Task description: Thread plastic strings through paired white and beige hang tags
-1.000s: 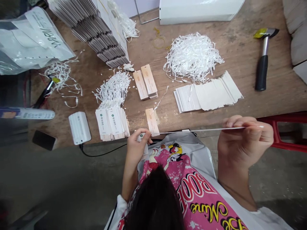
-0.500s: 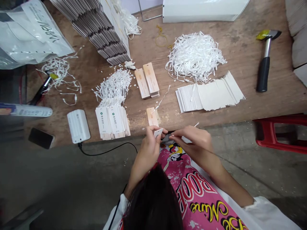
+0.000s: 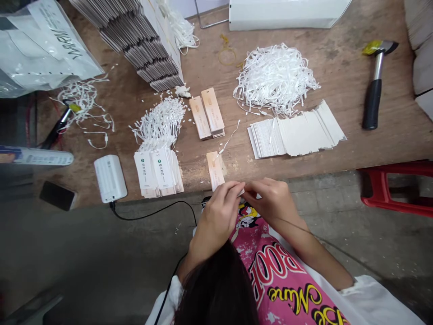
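Note:
In front of my lap, just off the table's near edge, my two hands meet fingertip to fingertip. My left hand [image 3: 219, 210] is closed on a small white hang tag [image 3: 241, 192], mostly covered by the fingers. My right hand [image 3: 272, 198] pinches at the tag's end; the white tag string seen in it a moment earlier is now hidden by the fingers. Just beyond my left hand, a peach-and-white tag [image 3: 215, 169] lies at the table edge, with a loose white string [image 3: 230, 137] above it.
Strung tags [image 3: 158, 174] lie left, beyond them a power bank [image 3: 110, 178] and a phone [image 3: 58, 195]. Peach tag stacks [image 3: 213, 113], a string heap [image 3: 275, 79] and a row of white tags [image 3: 301, 133] lie ahead. A hammer [image 3: 373, 95] rests right, above a red stool [image 3: 395, 189].
My left hand has turned over, its back now upward and its fingers covering most of the tag. My right hand has closed in, bringing the fingertips of both hands together.

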Demonstrator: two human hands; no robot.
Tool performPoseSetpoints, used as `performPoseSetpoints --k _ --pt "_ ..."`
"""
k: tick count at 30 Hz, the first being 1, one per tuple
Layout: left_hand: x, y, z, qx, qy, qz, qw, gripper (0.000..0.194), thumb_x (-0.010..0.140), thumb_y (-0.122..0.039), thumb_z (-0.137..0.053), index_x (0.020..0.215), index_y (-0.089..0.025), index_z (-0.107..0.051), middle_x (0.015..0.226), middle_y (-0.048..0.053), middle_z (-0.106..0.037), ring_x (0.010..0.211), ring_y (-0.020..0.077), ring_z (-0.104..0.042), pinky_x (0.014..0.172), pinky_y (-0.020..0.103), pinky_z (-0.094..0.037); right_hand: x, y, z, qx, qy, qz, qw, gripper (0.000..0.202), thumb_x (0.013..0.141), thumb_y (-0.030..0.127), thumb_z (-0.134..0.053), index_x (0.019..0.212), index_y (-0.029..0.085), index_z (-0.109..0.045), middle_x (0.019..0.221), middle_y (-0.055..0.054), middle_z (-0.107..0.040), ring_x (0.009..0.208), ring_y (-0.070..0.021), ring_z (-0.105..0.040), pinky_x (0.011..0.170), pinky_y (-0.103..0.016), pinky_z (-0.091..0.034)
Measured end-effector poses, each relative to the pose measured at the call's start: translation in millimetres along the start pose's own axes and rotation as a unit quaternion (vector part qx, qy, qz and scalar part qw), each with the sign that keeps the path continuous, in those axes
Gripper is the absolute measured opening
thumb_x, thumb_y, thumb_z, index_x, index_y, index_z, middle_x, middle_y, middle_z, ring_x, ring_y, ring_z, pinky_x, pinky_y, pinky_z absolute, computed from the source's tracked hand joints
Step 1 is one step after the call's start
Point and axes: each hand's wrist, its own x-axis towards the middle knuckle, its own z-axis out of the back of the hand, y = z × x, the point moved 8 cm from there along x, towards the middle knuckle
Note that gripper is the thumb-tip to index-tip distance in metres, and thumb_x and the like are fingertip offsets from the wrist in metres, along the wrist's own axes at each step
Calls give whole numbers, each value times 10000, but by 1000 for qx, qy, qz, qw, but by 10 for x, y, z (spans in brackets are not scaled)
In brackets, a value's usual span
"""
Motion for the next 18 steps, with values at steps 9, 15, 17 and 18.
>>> performPoseSetpoints --k 9,15,17,18 --pt "-35 -76 68 -1 -62 -24 998 450 933 -59 -420 1340 -240 -489 1216 77 -620 1139 177 -590 1005 311 -480 -17 32 187 129 -65 -24 989 108 852 196 -649 748 180 -673 630 -9 -688 548 -131 -622 542 -237 -463" --pt "-25 -73 75 -2 -83 -22 996 411 935 -61 -435 1307 -209 -527 1197 83 -637 1131 166 -600 1004 293 -480 -53 53 212 182 -63 -51 980 55 866 153 -627 845 175 -674 724 -18 -704 634 -134 -640 624 -257 -505" --pt "-20 -60 87 -12 -96 -10 995 365 941 -79 -449 1270 -195 -557 1174 84 -649 1118 159 -610 997 278 -482 -57 56 205 194 -55 -56 978 71 863 132 -619 871 174 -676 747 -18 -705 657 -132 -644 637 -254 -509" --pt "-18 -48 97 -20 -105 -1 994 341 945 -89 -456 1248 -193 -573 1161 81 -658 1108 156 -617 989 273 -486 -58 53 200 198 -53 -60 977 85 861 121 -614 876 176 -676 751 -14 -705 661 -129 -645 639 -250 -510"
